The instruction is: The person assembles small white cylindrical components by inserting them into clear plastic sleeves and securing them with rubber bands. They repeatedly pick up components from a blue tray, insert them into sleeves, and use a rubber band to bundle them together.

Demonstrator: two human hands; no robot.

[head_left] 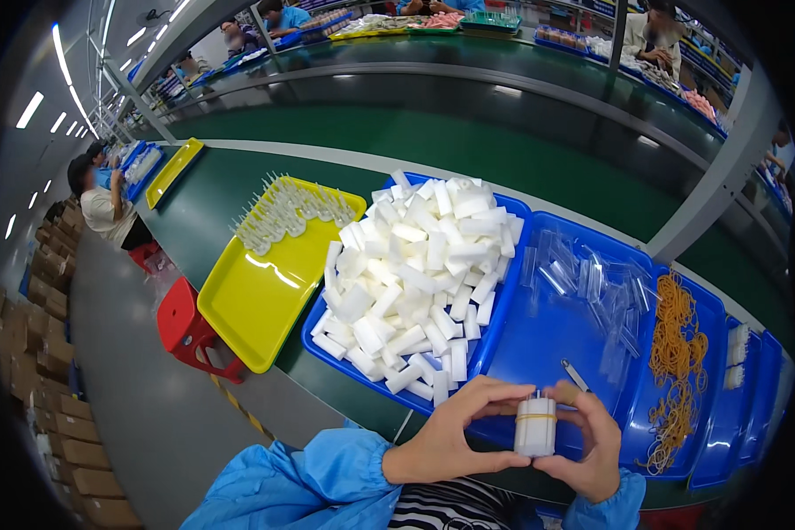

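Observation:
A small white bundle of foam pieces bound with a rubber band (536, 426) sits upright between both my hands, near the front edge of the bench. My left hand (455, 433) grips it from the left, thumb and fingers curled round it. My right hand (590, 442) holds its right side. Just beyond them stands a blue tray (495, 331) heaped with white foam blocks (415, 274). To its right another blue tray (548, 353) carries clear plastic sleeves (592, 283) and a small metal tool (575, 374).
A yellow tray (256, 305) with white pointed parts (283, 212) lies at the left. Orange rubber bands (676, 353) fill a blue tray at the right. A red stool (190, 327) stands by the green bench. Other people work at benches further off.

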